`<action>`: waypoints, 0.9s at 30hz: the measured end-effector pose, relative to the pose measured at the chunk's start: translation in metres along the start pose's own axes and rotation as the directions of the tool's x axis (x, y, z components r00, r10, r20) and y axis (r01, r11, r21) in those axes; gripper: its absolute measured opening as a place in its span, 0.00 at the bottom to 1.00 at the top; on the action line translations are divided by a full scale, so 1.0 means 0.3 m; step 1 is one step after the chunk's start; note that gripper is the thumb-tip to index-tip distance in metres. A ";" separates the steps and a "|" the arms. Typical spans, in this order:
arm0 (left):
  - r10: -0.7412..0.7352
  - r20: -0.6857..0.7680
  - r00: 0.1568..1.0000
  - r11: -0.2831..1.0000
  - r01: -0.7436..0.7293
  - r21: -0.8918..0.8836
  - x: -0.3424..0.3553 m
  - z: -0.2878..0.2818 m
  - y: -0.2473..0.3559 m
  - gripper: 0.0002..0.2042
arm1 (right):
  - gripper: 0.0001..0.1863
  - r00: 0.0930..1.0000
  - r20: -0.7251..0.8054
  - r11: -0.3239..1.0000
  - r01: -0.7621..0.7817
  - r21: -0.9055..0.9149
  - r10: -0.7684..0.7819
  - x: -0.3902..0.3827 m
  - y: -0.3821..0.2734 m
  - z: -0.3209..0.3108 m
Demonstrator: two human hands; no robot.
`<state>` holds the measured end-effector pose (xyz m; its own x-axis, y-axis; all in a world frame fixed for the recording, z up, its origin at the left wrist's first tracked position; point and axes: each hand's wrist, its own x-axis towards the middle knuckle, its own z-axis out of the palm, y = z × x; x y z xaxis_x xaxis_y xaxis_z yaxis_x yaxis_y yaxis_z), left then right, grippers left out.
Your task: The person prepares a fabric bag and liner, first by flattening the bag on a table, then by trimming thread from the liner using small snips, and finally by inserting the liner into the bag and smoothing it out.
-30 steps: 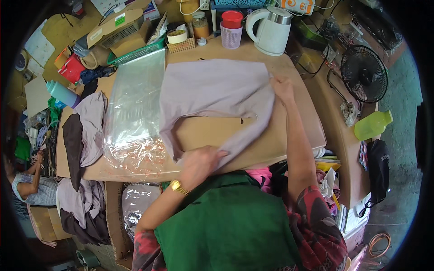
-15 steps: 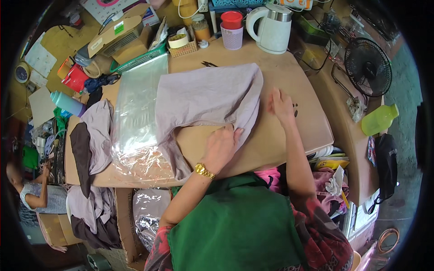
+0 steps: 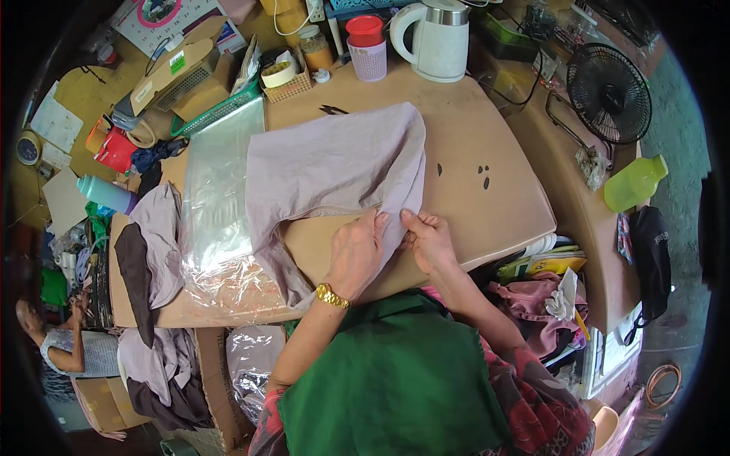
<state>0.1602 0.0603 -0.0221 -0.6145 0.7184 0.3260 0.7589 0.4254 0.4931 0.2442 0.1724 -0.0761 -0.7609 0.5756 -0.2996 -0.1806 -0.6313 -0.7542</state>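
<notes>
A light mauve-grey cloth garment [image 3: 327,156] lies on the brown-covered table [image 3: 487,220], its two ends bending toward me around a bare patch of tabletop. My left hand [image 3: 357,249], with a gold watch on the wrist, is closed on the garment's near right part, thumb and fingers pinching its edge. Right beside it, my right hand [image 3: 430,242] pinches the same part at its outer edge. What the curled fingers grip underneath is hidden. Under the garment's left side lies a stack of clear plastic bags [image 3: 217,205].
Mauve and dark brown cloth pieces [image 3: 156,243] hang over the table's left edge. Small dark scissors or snips [image 3: 332,110] lie behind the garment. Along the back stand a white kettle [image 3: 441,42] and a cup [image 3: 368,61]. A black fan [image 3: 608,95] stands right. Another person [image 3: 68,346] sits far left.
My right hand has come in from the right across the tabletop and taken hold of the garment's right part. My left hand stays on the garment. The whole view has shifted slightly.
</notes>
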 end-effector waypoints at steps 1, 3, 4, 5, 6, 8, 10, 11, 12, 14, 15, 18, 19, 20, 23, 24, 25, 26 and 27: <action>-0.002 -0.018 1.000 1.000 0.002 -0.011 0.000 0.002 -0.006 0.13 | 0.09 0.999 -0.004 0.999 0.053 0.005 -0.053 -0.003 0.002 0.016; -0.027 0.020 0.999 0.999 0.028 -0.038 -0.005 -0.004 -0.006 0.13 | 0.08 0.989 -0.026 0.989 0.148 -0.015 -0.148 0.012 0.027 0.010; -0.032 0.042 0.999 0.998 0.035 -0.057 -0.001 -0.007 0.006 0.13 | 0.08 0.980 -0.049 0.981 0.192 -0.043 -0.194 0.042 0.058 -0.019; -0.036 0.185 0.982 0.995 0.052 -0.084 -0.003 -0.036 0.018 0.13 | 0.08 0.968 -0.071 0.970 0.234 -0.072 -0.239 0.064 0.079 -0.050; -0.042 0.329 0.944 0.991 0.082 -0.110 -0.010 -0.099 0.028 0.13 | 0.07 0.973 -0.134 0.982 0.184 -0.046 -0.188 0.065 0.041 -0.048; 0.020 0.445 0.895 0.984 0.060 -0.166 -0.053 -0.168 -0.013 0.14 | 0.06 0.967 -0.241 0.996 0.089 0.017 -0.082 0.055 -0.089 -0.038; 0.157 0.416 0.896 0.971 -0.063 -0.230 -0.101 -0.215 -0.072 0.18 | 0.12 0.807 -0.118 0.735 0.453 -0.505 -0.579 0.097 -0.087 -0.213; 0.144 0.412 0.900 0.982 -0.078 -0.174 -0.117 -0.243 -0.095 0.21 | 0.14 0.726 -0.072 0.610 0.514 -0.603 -0.684 0.078 -0.112 -0.219; 0.129 0.403 0.906 0.989 -0.086 -0.122 -0.133 -0.288 -0.102 0.24 | 0.16 0.637 -0.003 0.463 0.557 -0.690 -0.771 0.029 -0.172 -0.198; 0.120 0.431 0.894 0.992 -0.120 -0.027 -0.172 -0.336 -0.155 0.34 | 0.21 0.553 0.401 0.082 0.654 -0.752 -0.731 -0.057 -0.280 -0.123; 0.149 0.448 0.882 0.988 -0.153 -0.026 -0.184 -0.335 -0.170 0.34 | 0.23 0.531 0.666 -0.110 0.733 -0.671 -0.524 -0.090 -0.323 -0.074; 0.237 0.454 0.859 0.968 -0.249 -0.035 -0.159 -0.331 -0.207 0.32 | 0.26 0.415 0.905 -0.317 0.849 -0.423 -0.096 -0.066 -0.341 -0.028; 0.198 0.472 0.859 0.972 -0.235 0.022 -0.158 -0.329 -0.224 0.29 | 0.26 0.386 0.922 -0.340 0.866 -0.367 -0.012 -0.042 -0.336 -0.022; 0.156 0.488 0.859 0.972 -0.221 0.078 -0.158 -0.334 -0.246 0.26 | 0.25 0.382 0.924 -0.343 0.867 -0.362 -0.009 -0.005 -0.335 -0.044; 0.095 0.411 0.907 0.964 -0.186 0.188 -0.183 -0.352 -0.303 0.15 | 0.24 0.396 0.918 -0.397 0.837 -0.377 -0.037 0.085 -0.358 -0.182; 0.040 0.426 0.904 0.968 -0.140 0.206 -0.192 -0.362 -0.318 0.14 | 0.24 0.412 0.909 -0.422 0.814 -0.400 -0.067 0.093 -0.364 -0.215; -0.024 0.444 0.896 0.970 -0.087 0.228 -0.205 -0.365 -0.328 0.13 | 0.24 0.426 0.900 -0.436 0.794 -0.423 -0.096 0.099 -0.363 -0.237; -0.049 0.410 0.911 0.981 -0.033 0.191 -0.229 -0.355 -0.322 0.11 | 0.22 0.441 0.896 -0.432 0.801 -0.414 -0.042 0.087 -0.372 -0.249; 0.008 0.444 0.896 0.991 -0.068 0.118 -0.259 -0.350 -0.313 0.11 | 0.20 0.461 0.887 -0.431 0.803 -0.412 0.012 0.056 -0.386 -0.262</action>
<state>0.1142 -0.0933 -0.0090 -0.4484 0.8917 -0.0622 0.8190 0.4377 0.3710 0.3012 0.2960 -0.0398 -0.9062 -0.2030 0.3710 -0.2765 0.9482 -0.1566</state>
